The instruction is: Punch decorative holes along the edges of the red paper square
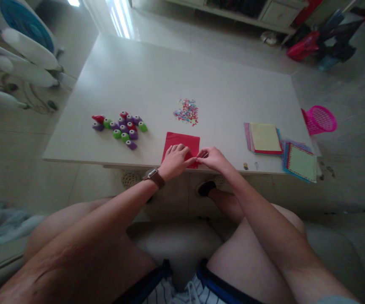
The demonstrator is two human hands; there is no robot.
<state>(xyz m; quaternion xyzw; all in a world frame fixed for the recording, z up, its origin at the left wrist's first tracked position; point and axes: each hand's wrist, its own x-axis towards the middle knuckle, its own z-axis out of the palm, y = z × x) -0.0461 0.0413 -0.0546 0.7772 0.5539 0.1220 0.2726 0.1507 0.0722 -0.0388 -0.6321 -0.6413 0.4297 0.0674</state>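
Note:
A square sheet of red paper [182, 138] lies at the table's near edge, with small marks or holes along its lower border. My left hand [177, 159], with a watch on the wrist, rests flat on the sheet with its fingers stretched out. At the sheet's right edge my right hand [213, 158] is closed in a pinch, its fingertips close to my left thumb. The pinch appears to hold the paper's edge; the exact contact is too small to see. Just beyond the sheet is a pile of colourful paper confetti [187, 112].
Several purple, green and red craft punches [123, 128] with pale round tops stand to the left. On the right are a stack of coloured paper [266, 137] and sheets with patterned borders [301, 162], overhanging the edge. A pink basket [321, 120] is beyond the table's right side.

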